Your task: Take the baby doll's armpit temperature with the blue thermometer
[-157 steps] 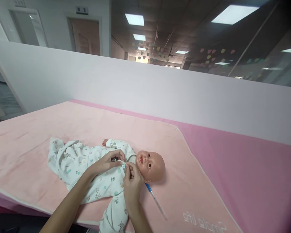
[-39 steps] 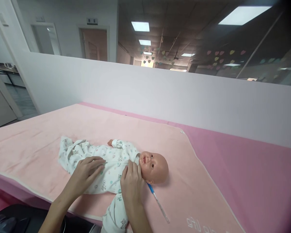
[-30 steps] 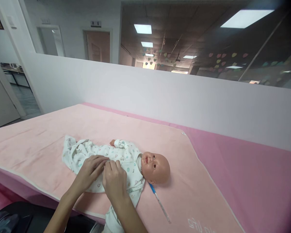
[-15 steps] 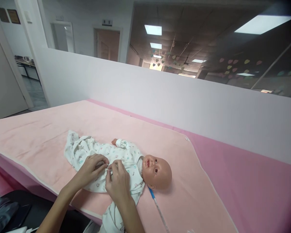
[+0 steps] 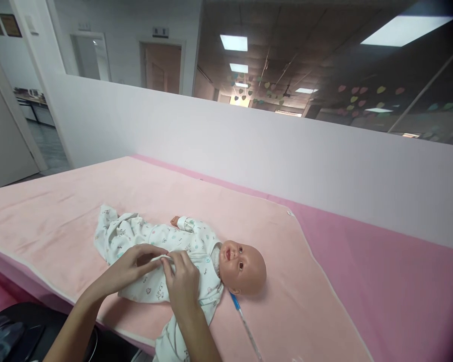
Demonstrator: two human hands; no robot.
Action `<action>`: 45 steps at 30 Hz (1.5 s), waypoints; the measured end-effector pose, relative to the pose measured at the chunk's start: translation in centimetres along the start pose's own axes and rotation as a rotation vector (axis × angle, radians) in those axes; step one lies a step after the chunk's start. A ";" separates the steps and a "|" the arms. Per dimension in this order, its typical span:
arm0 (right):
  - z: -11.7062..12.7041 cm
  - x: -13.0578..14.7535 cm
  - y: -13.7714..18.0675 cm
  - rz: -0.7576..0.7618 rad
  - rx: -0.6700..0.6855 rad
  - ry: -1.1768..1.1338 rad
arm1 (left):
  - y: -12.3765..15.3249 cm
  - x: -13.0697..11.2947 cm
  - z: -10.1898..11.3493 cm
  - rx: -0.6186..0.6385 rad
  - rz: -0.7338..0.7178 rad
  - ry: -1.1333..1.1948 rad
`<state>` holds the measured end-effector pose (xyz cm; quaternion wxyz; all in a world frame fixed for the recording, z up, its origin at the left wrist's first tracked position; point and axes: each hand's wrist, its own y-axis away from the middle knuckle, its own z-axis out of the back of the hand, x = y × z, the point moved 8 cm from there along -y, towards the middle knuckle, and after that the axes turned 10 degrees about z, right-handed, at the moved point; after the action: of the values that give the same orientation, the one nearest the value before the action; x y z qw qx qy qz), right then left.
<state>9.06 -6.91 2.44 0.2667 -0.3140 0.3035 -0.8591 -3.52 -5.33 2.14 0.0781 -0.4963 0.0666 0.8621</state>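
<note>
A baby doll (image 5: 242,267) lies on its back on a light pink blanket (image 5: 60,216), head to the right. It wears a white printed romper (image 5: 151,241). My left hand (image 5: 132,266) and my right hand (image 5: 181,282) meet over the doll's belly. Both pinch the romper's front edge between thumb and fingertips. One empty sleeve hangs over the near edge below my right wrist. A thin thermometer with a blue tip (image 5: 243,324) lies on the blanket just below the doll's head.
The blanket lies on a darker pink mattress (image 5: 392,281), backed by a white partition wall (image 5: 249,146). A dark chair or bag (image 5: 18,337) shows at the bottom left below the bed's near edge. Doors and a corridor lie behind the partition.
Both hands have left the doll's collar and moved left to its belly. About a second ago they lay flat on the romper; now they pinch its front edge.
</note>
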 end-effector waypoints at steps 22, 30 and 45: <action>0.1 -0.6 0.1 -0.058 -0.015 -0.047 | 0.5 -0.7 0.1 -0.070 -0.046 -0.247; 0.5 -0.7 0.1 -0.101 -0.053 -0.055 | 0.3 -1.8 -0.1 -0.157 -0.067 -0.205; 1.9 -1.3 0.1 -0.182 -0.132 0.222 | 0.5 2.0 3.2 -0.464 0.088 -0.377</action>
<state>11.27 -6.86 3.07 0.1316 -0.2600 0.3571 -0.8875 -7.28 -5.04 1.98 -0.0636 -0.3286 -0.1265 0.9338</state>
